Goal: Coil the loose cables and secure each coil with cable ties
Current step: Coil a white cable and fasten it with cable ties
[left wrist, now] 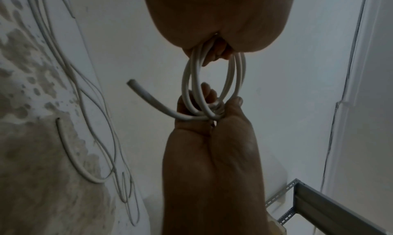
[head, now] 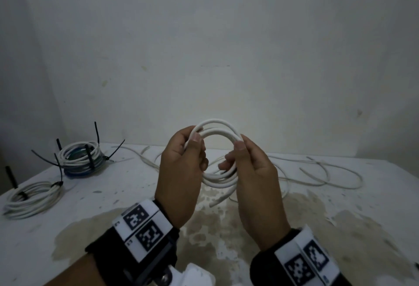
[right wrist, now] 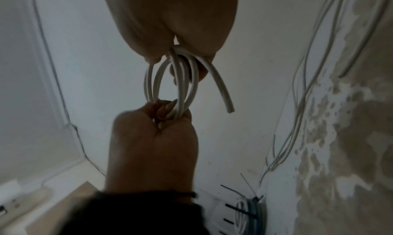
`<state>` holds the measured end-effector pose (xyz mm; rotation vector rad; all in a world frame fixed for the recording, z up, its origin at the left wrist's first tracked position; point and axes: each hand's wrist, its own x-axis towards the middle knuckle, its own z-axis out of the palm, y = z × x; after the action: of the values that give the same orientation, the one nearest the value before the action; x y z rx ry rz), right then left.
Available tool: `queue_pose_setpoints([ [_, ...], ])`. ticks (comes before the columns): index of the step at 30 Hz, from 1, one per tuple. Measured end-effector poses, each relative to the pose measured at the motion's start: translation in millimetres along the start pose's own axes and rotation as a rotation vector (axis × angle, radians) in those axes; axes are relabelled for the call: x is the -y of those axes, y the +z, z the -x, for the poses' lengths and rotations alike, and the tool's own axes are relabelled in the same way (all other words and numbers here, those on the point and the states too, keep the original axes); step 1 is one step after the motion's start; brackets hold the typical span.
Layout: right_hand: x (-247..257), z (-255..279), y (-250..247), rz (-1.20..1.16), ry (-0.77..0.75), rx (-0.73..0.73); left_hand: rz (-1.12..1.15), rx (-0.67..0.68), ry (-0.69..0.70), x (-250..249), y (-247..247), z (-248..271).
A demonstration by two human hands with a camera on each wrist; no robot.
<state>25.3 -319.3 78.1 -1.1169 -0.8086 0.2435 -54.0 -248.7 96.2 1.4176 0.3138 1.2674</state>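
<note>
Above the table [head: 340,206], right in front of me, I hold a small white cable coil [head: 217,133] up in the air. My left hand [head: 181,172] has its grip pinching the coil at 9 o'clock, thumb on top and fingers curled round the loops. My right hand [head: 254,179] has its grip pinching the other side at 3 o'clock. I hold both sides so the loops stay together and do not spring open. One loose cable end [left wrist: 138,90] sticks out at the bottom of the coil, near 6 o'clock. I think it needs tucking in before a tie goes on. More loose cable [head: 328,172] lies on the table out at 2 o'clock. Over at 10 o'clock sit two tied coils: a stacked coil [head: 81,158] with black cable ties [head: 97,136] poking up, and a flat coil [head: 31,197] nearer to me.
</note>
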Motion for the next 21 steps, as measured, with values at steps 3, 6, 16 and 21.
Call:
queue_pose_setpoints([
  [3,3,-2,-2,-0.222,0.086,0.054,0.049,0.006,-0.024,6,-5,1],
  [6,5,-7,-7,-0.198,0.050,0.073,0.046,0.070,-0.120,9,-12,5],
  [16,26,-10,-15,0.305,-0.070,0.304,-0.113,0.393,-0.406,-17,-21,-16],
  [21,18,-9,-14,0.274,-0.018,0.183,0.049,0.243,-0.393,-4,-12,-10],
])
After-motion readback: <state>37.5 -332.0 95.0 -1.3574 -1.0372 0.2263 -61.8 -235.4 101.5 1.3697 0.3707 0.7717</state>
